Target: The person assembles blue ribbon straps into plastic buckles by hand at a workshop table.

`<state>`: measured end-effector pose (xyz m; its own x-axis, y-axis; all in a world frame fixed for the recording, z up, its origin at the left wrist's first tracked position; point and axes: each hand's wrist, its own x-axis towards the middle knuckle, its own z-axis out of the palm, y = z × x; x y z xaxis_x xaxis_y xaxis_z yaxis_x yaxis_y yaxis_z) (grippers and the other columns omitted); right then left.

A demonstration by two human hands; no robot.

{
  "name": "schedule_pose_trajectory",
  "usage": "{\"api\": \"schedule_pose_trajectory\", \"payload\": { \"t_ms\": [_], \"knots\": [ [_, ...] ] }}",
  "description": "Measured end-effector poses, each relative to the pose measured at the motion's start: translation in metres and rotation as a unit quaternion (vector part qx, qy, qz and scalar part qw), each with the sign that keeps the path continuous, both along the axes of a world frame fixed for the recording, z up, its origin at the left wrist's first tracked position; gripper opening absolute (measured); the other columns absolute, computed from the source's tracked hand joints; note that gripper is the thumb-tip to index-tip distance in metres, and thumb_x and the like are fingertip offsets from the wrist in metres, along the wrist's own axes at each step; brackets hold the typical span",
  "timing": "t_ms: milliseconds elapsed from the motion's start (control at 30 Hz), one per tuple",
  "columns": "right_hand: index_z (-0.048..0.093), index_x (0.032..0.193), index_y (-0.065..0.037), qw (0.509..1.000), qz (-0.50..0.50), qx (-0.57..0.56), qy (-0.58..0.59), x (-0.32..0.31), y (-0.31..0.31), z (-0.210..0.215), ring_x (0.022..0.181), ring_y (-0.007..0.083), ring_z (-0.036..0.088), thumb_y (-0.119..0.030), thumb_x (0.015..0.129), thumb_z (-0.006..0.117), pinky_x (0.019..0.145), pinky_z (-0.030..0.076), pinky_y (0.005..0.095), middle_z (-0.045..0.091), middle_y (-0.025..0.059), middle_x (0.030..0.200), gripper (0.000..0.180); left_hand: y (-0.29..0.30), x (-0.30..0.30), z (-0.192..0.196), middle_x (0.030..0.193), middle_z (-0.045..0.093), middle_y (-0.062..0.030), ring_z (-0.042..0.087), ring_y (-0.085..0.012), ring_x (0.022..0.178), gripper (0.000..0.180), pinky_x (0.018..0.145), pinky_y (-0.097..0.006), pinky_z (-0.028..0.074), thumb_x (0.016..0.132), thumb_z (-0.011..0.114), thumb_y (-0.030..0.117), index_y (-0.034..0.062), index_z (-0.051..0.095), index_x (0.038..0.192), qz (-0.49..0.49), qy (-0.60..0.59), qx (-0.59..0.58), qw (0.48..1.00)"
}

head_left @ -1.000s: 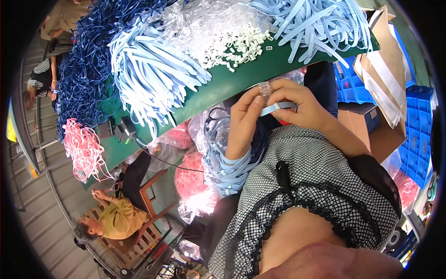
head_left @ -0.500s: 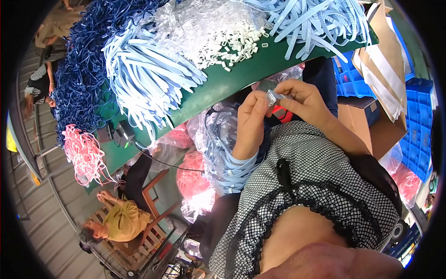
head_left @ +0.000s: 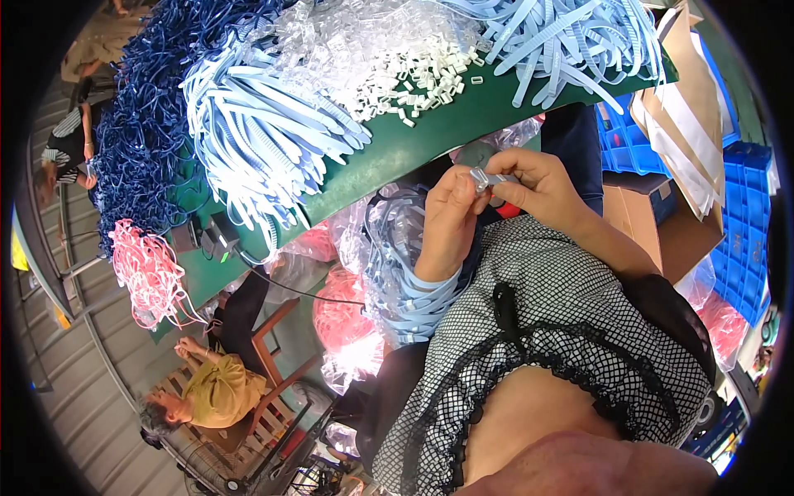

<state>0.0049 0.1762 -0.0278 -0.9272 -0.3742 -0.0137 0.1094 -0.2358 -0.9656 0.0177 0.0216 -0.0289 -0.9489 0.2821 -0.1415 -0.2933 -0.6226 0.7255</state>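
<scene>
In front of my lap, my left hand (head_left: 449, 207) pinches a small clear plastic buckle (head_left: 479, 176) between thumb and fingertips. My right hand (head_left: 539, 188) is closed on a short end of grey-blue strap (head_left: 501, 178), which meets the buckle. Whether the strap passes through the buckle is too small to tell. A bundle of light blue straps (head_left: 413, 293) hangs by my left forearm, some with clear pieces on them. Ahead on the green table (head_left: 397, 153) lie white rectangular loops (head_left: 422, 83), clear plastic buckles (head_left: 331, 37) and light blue straps (head_left: 256, 136).
More blue straps (head_left: 571, 45) lie at the table's far right. Dark blue cords (head_left: 149, 124) and pink straps (head_left: 149, 269) cover its left end. An open cardboard box (head_left: 662, 219) and blue crates (head_left: 748, 231) stand to my right. Another person (head_left: 219, 393) sits at lower left.
The buckle has turned and dropped slightly in my left fingers. My right fingers have shifted, and more of the strap shows between the hands.
</scene>
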Motion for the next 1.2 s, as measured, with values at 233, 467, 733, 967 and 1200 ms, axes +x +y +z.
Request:
{"api": "schedule_pose_trajectory", "payload": {
  "t_ms": [233, 467, 733, 967, 1200],
  "knots": [
    [0.056, 0.095, -0.001, 0.953, -0.031, 0.193, 0.232, -0.012, 0.01, 0.016, 0.077, 0.0115, 0.055, -0.002, 0.079, 0.062, 0.061, 0.044, 0.0222, 0.054, 0.0063, 0.096, 0.017, -0.008, 0.004, 0.009, 0.078, 0.053, 0.0001, 0.044, -0.0074, 0.071, 0.019, 0.065, -0.021, 0.036, 0.091, 0.053, 0.019, 0.0003, 0.056, 0.093, 0.035, 0.057, -0.204, 0.977],
    [0.057, 0.083, -0.002, 0.937, -0.05, 0.173, 0.298, -0.007, 0.009, 0.011, 0.083, 0.0132, 0.05, -0.003, 0.078, 0.062, 0.069, 0.041, 0.0254, 0.05, 0.0075, 0.099, 0.008, -0.015, 0.007, 0.001, 0.074, 0.056, -0.0009, 0.047, -0.0052, 0.065, 0.015, 0.058, -0.02, 0.038, 0.087, 0.057, 0.012, -0.0011, 0.055, 0.095, 0.03, 0.159, -0.343, 0.925],
    [0.059, 0.092, -0.002, 0.97, 0.048, 0.129, 0.2, -0.009, 0.008, 0.019, 0.082, 0.0165, 0.052, -0.01, 0.074, 0.069, 0.072, 0.042, 0.0277, 0.056, 0.0059, 0.093, 0.022, -0.024, 0.007, 0.014, 0.088, 0.056, -0.0034, 0.051, -0.0095, 0.075, 0.012, 0.066, -0.022, 0.041, 0.091, 0.048, 0.01, 0.0025, 0.053, 0.099, -0.074, 0.069, -0.143, 0.985],
    [0.063, 0.09, -0.003, 0.943, 0.068, 0.223, 0.239, -0.012, 0.011, 0.019, 0.068, 0.0209, 0.057, -0.01, 0.072, 0.07, 0.059, 0.044, 0.0284, 0.058, 0.008, 0.076, 0.02, -0.025, 0.008, 0.014, 0.087, 0.054, -0.0067, 0.051, -0.0142, 0.074, 0.016, 0.069, -0.027, 0.041, 0.089, 0.05, 0.019, 0.0032, 0.049, 0.091, -0.095, 0.044, -0.123, 0.987],
    [0.063, 0.088, -0.004, 0.936, 0.07, 0.208, 0.275, -0.013, 0.01, 0.022, 0.063, 0.0199, 0.057, -0.01, 0.072, 0.069, 0.056, 0.043, 0.0289, 0.057, 0.0071, 0.072, 0.018, -0.025, 0.004, 0.004, 0.086, 0.055, -0.0085, 0.056, -0.0158, 0.074, 0.01, 0.072, -0.027, 0.044, 0.084, 0.049, 0.012, 0.0032, 0.045, 0.082, -0.125, 0.004, 0.024, 0.992]
  ]
}}
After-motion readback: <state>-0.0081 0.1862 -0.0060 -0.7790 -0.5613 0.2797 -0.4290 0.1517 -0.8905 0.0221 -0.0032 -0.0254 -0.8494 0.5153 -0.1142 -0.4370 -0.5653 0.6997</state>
